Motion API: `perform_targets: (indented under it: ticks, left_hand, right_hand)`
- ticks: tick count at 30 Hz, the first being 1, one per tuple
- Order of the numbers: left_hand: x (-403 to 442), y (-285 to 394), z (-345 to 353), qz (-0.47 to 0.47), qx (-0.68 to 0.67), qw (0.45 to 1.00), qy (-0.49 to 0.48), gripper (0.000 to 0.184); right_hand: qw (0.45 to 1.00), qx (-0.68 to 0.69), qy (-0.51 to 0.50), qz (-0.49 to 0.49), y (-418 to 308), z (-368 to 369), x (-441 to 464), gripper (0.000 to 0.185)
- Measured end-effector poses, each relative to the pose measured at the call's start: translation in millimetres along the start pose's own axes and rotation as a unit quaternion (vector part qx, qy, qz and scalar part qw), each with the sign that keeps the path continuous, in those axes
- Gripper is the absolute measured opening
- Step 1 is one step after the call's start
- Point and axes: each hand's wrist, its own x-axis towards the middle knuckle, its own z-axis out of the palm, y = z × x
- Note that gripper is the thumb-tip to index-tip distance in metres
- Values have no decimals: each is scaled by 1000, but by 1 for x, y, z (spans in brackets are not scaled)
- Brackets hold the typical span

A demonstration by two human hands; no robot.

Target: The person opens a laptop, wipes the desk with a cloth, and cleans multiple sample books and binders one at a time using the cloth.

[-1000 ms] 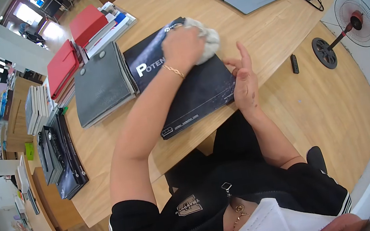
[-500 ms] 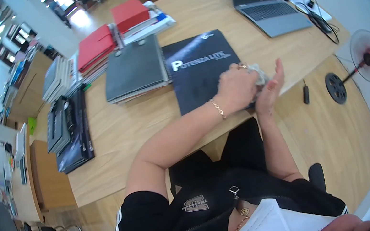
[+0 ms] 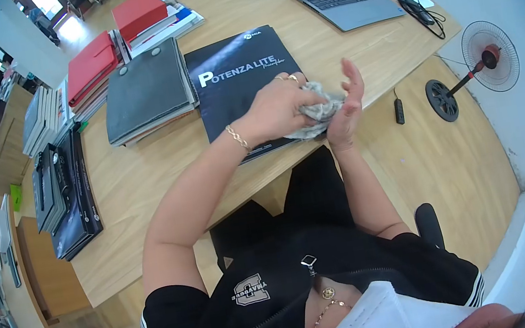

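My left hand, with rings and a gold bracelet at its wrist, is closed on a crumpled grey-white cloth. Over the lower right part of a dark "Potenza Lite" catalogue, that hand and the cloth hide its corner. My right hand is at the cloth's right side by the desk edge, fingers stretched upward and thumb partly hidden. Whether its palm presses the cloth, I cannot tell. Left of the catalogue lies a thick grey binder.
A laptop stands open at the back right, beside a black cable. Red folders and a red box sit at the back left. Dark books are stacked on the left. Beyond the desk stands a fan.
The view has shifted, so the desk items appear further left and higher. My left hand and the cloth remain near the catalogue's lower right; more of the cloth shows now.
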Motion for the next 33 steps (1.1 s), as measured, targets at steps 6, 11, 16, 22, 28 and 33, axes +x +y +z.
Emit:
perform_targets:
  ticks: [6, 11, 16, 22, 28, 33]
  left_hand:
    - [-2, -20, -31, -211, -463, 861, 31, 46]
    - [1, 3, -23, -137, -12, 990, -9, 36]
    - [2, 41, 2, -120, 153, 978, -70, 28]
    - [-24, 36, -14, -48, 97, 989, -101, 24]
    - [-82, 37, -38, -54, 44, 994, -79, 22]
    - [-110, 33, -74, -97, -59, 991, -65, 27]
  right_hand:
    - [922, 291, -151, 205, 6, -9, 34, 95]
    - [892, 302, -228, 248, -3, 6, 41, 103]
    - [886, 230, -329, 233, 7, 5, 38, 111]
    - [926, 0, -364, 98, 29, 2, 46, 71]
    - [926, 56, -348, 136, 17, 10, 39, 71]
    - [924, -20, -368, 105, 13, 9, 40, 65]
